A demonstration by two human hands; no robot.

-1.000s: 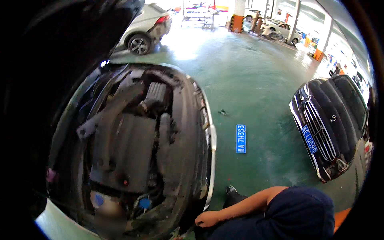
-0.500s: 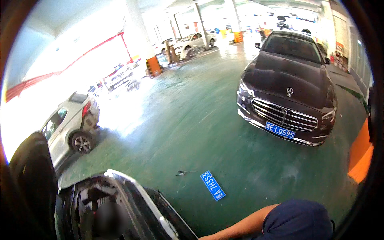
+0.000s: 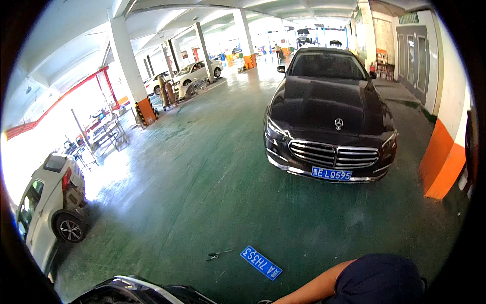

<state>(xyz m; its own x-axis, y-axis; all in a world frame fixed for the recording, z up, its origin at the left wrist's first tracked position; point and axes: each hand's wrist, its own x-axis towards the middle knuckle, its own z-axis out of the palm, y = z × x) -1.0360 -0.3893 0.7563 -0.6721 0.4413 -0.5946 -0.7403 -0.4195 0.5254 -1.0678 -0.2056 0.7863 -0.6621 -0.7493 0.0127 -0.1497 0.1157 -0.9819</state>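
Note:
Neither of my hands shows. A bare arm with a dark blue sleeve comes in at the lower right, and its hand is hidden below the lower edge. A loose blue number plate lies flat on the green floor beyond the arm. Just left of the plate lies a small, thin dark tool, too small to name. At the bottom edge, part of a dark car body with a bright trim edge is visible.
A black car faces me at the right. A pillar with an orange base stands beside it. On the left is a pale car with its rear bumper area exposed. Farther back are metal stands, another pillar and a white car.
The view has tilted up and turned right, so the dark car body at the bottom shows far less. The number plate and small tool keep their places on the floor.

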